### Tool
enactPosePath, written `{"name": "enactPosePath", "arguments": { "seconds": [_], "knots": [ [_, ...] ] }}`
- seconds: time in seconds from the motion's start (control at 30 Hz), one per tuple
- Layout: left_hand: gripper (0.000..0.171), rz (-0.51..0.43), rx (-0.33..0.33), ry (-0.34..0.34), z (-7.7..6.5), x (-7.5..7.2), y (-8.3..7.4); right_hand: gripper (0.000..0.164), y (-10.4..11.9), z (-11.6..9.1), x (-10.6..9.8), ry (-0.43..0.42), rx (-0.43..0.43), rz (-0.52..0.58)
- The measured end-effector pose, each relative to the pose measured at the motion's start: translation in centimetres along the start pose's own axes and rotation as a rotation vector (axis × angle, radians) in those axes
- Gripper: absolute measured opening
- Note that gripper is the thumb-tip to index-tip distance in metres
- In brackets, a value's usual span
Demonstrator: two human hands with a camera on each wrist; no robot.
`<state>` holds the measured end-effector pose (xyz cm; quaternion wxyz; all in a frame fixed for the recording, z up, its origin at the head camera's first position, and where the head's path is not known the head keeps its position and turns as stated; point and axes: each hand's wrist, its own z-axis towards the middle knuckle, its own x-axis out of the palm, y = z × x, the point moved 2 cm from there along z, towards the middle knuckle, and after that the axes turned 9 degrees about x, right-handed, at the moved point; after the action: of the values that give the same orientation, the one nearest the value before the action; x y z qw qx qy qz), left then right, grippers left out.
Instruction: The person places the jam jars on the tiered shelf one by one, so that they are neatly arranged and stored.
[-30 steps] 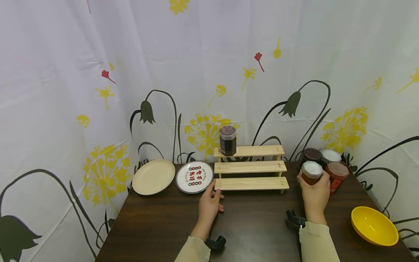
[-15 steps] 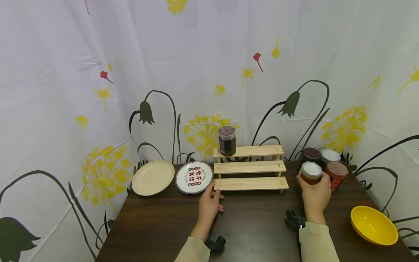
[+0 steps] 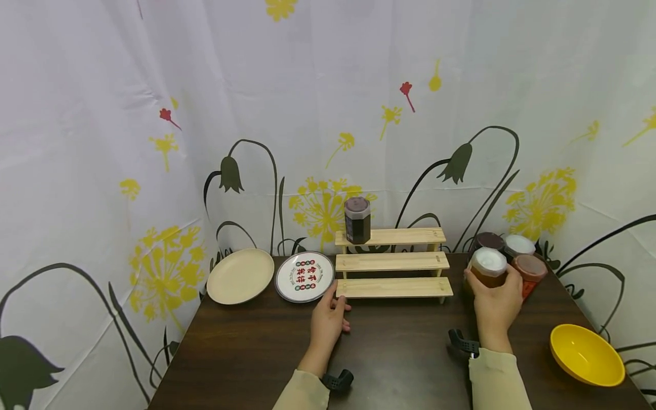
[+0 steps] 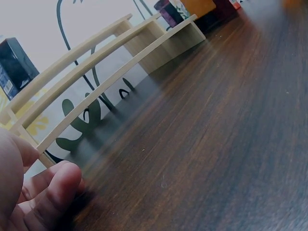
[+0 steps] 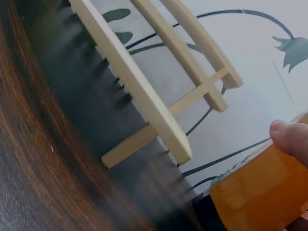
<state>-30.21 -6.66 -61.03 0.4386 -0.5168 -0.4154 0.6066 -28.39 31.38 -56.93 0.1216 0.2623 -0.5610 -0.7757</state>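
Note:
My right hand (image 3: 496, 307) grips an amber jar (image 3: 487, 278) with a white lid, upright among other jars at the table's right. In the right wrist view, the thumb presses the orange side of this jar (image 5: 264, 190). My left hand (image 3: 327, 322) is at the left end of a three-step wooden rack (image 3: 392, 288). One fingertip touches the lowest step's end in the left wrist view; the other visible fingers (image 4: 65, 180) are bent loosely, apart from the wood. A dark octagonal jar (image 3: 357, 222) stands on the top step, at its left end.
Behind the held jar stand a dark-lidded jar (image 3: 488, 241), a white-lidded jar (image 3: 519, 245) and a red jar (image 3: 530, 270). A yellow bowl (image 3: 586, 356) sits near the right edge. A cream plate (image 3: 241, 276) and a printed white plate (image 3: 304, 277) are left of the rack.
My right hand has raised the amber jar slightly. The left hand has stayed at the rack's end, and the dark jar on the top step has not moved.

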Motion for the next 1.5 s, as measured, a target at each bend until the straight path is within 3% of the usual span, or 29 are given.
{"name": "enactPosePath", "arguments": {
  "seconds": [0.27, 0.53, 1.17, 1.5],
  "knots": [
    [0.057, -0.002, 0.004, 0.003, 0.1, -0.2, 0.1, 0.079, 1.5, -0.3, -0.2, -0.033, -0.052, 0.066],
    [0.059, -0.002, -0.01, -0.006, 0.2, -0.3, 0.2, 0.076, 3.8, -0.5, -0.4, -0.041, -0.096, 0.047],
    [0.058, -0.006, -0.033, 0.001, 0.3, -0.1, 0.3, 0.077, 6.5, -1.9, 0.5, 0.039, -0.141, 0.083],
    [0.057, 0.007, -0.04, 0.008, 0.1, -0.1, 0.1, 0.074, 7.4, -2.4, 2.6, 0.097, -0.179, 0.086]
  ]
}}
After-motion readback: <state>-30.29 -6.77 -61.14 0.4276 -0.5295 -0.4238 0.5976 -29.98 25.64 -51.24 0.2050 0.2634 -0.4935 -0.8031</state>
